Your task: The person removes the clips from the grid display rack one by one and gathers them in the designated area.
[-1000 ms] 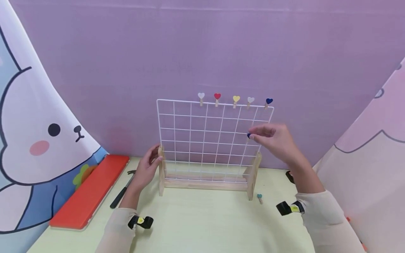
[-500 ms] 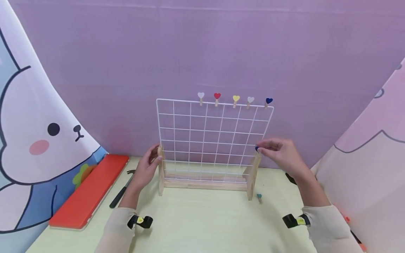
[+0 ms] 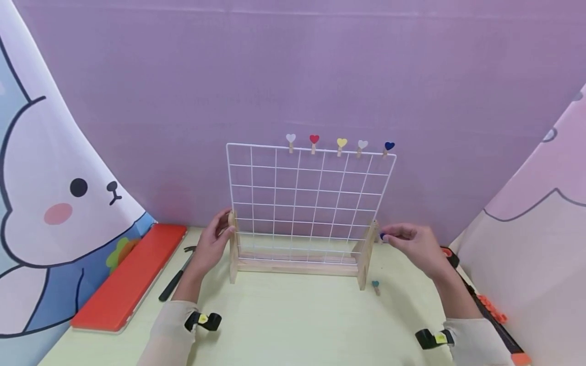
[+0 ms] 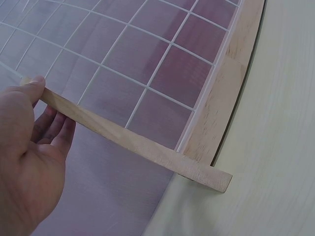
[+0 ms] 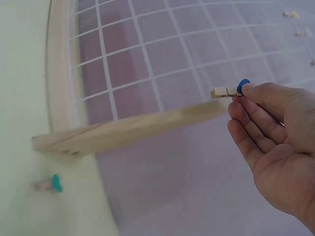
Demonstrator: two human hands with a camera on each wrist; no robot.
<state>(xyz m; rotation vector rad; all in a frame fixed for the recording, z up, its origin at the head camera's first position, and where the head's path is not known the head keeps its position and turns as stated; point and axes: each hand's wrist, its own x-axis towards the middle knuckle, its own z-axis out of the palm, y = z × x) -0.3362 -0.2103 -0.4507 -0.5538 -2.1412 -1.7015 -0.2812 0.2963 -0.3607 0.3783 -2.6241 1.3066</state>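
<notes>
A white wire grid (image 3: 297, 189) stands in a wooden base (image 3: 297, 266). Along its top wire sit several heart clothespins: white (image 3: 290, 138), red (image 3: 314, 139), yellow (image 3: 342, 143), another white (image 3: 362, 144) and dark blue (image 3: 389, 146). My left hand (image 3: 214, 241) grips the top of the base's left upright (image 4: 133, 140), thumb in front and fingers behind. Beside the right upright (image 3: 366, 256), my right hand (image 3: 418, 249) pinches a small wooden clothespin (image 5: 226, 92) by its blue heart, between thumb and index finger. A teal heart clothespin (image 3: 376, 287) lies on the table near the right foot.
A red flat case (image 3: 133, 277) and a claw hammer (image 3: 176, 277) lie at the left. Along the right edge is a long black and orange object (image 3: 492, 307), partly behind my right arm. A purple cloth (image 3: 293, 66) hangs behind the grid.
My right hand has moved down and to the right with the blue heart clothespin, from in front of the grid to beside the right upright. The left hand has stayed in place.
</notes>
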